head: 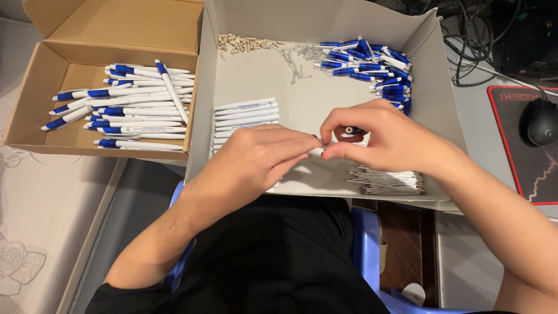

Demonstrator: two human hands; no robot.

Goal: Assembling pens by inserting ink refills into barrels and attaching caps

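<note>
left hand (256, 160) and right hand (378, 139) meet mid-frame, both pinched shut on one white pen barrel (317, 152) between fingertips, over the grey tray (256, 75). white barrels (244, 116) at 10 o'clock, blue clip parts (372, 67) at 1, refills (389, 181) at 4. cardboard box (35, 104) of finished pens (133, 104) at 9.

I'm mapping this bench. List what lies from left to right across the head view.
Brown cardboard box of finished blue-and-white pens → stack of white pen barrels in the grey tray → left hand → right hand → bundle of white refills → black computer mouse.
</note>
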